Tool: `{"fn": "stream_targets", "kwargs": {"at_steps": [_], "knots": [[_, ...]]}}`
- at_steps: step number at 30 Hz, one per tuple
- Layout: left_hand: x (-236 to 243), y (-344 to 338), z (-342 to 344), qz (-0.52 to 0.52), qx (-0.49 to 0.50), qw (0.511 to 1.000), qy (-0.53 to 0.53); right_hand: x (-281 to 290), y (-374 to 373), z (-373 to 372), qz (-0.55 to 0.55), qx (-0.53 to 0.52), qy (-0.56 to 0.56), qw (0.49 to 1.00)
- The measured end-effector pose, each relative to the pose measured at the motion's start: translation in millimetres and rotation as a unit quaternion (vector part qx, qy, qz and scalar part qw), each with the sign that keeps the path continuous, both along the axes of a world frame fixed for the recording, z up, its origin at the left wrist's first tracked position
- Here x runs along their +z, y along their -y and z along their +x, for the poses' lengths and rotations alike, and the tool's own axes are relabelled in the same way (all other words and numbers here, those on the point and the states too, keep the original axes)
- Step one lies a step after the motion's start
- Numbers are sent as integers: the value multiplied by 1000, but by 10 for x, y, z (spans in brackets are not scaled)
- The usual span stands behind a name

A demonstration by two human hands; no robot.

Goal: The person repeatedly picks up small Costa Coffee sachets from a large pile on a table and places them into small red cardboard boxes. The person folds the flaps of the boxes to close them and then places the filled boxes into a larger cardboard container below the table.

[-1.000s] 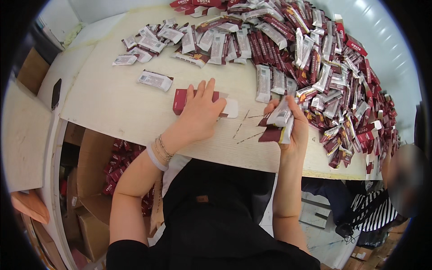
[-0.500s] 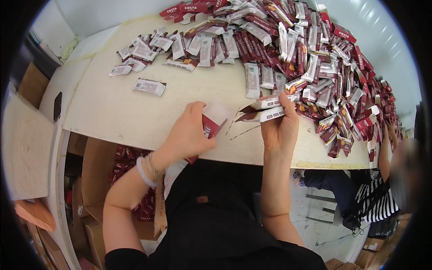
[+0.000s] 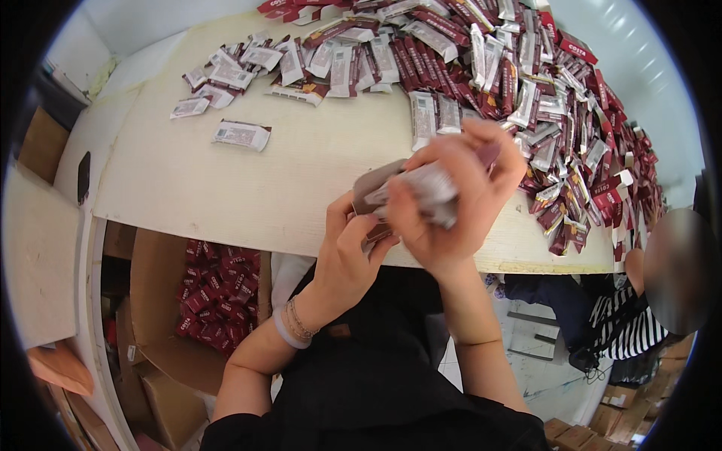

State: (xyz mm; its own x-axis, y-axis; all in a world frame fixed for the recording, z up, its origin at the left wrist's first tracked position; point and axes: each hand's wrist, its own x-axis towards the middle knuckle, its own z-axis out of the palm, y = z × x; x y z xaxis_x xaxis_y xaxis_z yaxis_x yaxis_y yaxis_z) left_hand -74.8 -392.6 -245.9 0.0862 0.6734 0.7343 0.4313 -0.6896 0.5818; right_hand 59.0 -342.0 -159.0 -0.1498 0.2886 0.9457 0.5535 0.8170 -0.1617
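Silver-and-maroon packets (image 3: 432, 189), grasped at the mouth of a small carton (image 3: 372, 186), near the centre of the view.

The right hand (image 3: 460, 199), blurred, is closed around the packets just off centre at 2 o'clock; the left hand (image 3: 350, 244), toward 6 o'clock, grips the carton – whether any packet is already inside, I cannot tell. Both hands are over the near part of the pale worktop (image 3: 188, 173). One lone packet (image 3: 241, 135) lies at 10 o'clock, a loose cluster (image 3: 229, 71) at 11, and a large heap of packets (image 3: 519, 105) spreads from 12 to 3. At 8 o'clock, below the worktop – a cardboard box (image 3: 154, 316) holding maroon cartons (image 3: 214, 297). Another person in a striped top (image 3: 630, 331) is at 4.
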Motion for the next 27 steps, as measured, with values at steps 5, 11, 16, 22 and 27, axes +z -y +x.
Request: {"fn": "stream_targets", "kwargs": {"at_steps": [5,11,16,22,27], "knots": [[181,-34,-70,-19,16,1000,-10,-182,169,-176,-95,30,8,995],[-96,-87,-112,58,-23,995,83,-494,293,-23,23,-117,175,977],[-37,-34,-223,-30,-84,995,34,-407,419,60,-69,-125,287,947],[48,-7,-292,-2,-91,996,-1,-248,105,381,-393,252,-123,876],[124,-82,-360,-78,-184,975,94,-75,-78,210,-766,384,-135,497]]}}
